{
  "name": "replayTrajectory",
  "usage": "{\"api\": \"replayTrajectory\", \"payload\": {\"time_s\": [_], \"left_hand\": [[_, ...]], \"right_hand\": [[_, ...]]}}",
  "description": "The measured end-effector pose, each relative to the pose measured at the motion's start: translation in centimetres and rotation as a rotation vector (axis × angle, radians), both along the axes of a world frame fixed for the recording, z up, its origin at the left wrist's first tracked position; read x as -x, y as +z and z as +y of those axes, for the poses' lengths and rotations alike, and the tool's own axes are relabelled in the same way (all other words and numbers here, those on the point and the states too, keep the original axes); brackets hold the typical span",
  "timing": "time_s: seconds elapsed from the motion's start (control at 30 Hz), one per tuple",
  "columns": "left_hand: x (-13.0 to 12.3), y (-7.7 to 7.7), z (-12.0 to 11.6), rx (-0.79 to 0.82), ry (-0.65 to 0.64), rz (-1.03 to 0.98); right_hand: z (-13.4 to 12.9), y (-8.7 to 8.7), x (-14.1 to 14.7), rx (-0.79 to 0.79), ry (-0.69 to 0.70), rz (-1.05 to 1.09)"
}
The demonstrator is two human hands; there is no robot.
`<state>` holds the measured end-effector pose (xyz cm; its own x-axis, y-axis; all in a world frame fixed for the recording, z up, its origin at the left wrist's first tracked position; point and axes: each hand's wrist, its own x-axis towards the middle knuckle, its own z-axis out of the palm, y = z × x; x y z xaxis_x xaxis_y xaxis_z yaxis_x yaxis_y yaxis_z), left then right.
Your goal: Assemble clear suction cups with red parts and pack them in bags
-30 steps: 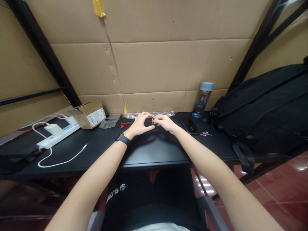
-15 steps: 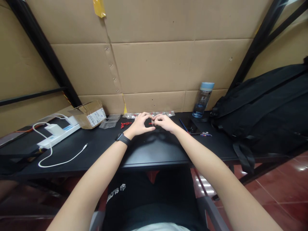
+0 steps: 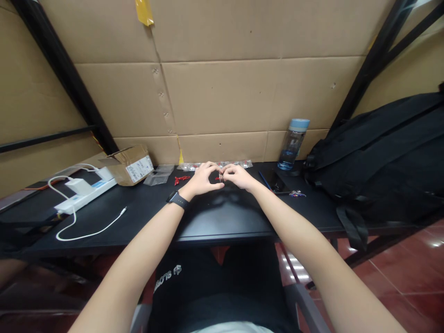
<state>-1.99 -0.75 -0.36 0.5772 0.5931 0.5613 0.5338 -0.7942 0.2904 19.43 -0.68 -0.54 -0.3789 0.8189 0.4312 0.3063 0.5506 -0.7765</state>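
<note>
Small piece [image 3: 221, 177] between both hands [image 3: 239, 177]

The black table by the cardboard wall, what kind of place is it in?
Probably a small makeshift workspace: the black table has a cardboard wall behind it, and a white power strip lies on its left side.

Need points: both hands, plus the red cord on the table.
Left hand [image 3: 202, 180], head view: back of the hand.
Right hand [image 3: 240, 177], head view: back of the hand.
Red cord [image 3: 178, 179], head view: middle of its tangle.
</note>
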Motion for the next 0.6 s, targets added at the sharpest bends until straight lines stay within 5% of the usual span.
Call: {"api": "replayTrajectory", "payload": {"time_s": [0.37,0.6], "left_hand": [[-0.1,0.2,-0.2,0.013,-0.003,-0.018],[1.1,-0.5,1.5,0.06,-0.012,-0.129]], "right_hand": [[0.4,-0.3,-0.1,-0.008,0.006,-0.013],[0.9,0.0,-1.5,0.046,-0.201,0.098]]}}
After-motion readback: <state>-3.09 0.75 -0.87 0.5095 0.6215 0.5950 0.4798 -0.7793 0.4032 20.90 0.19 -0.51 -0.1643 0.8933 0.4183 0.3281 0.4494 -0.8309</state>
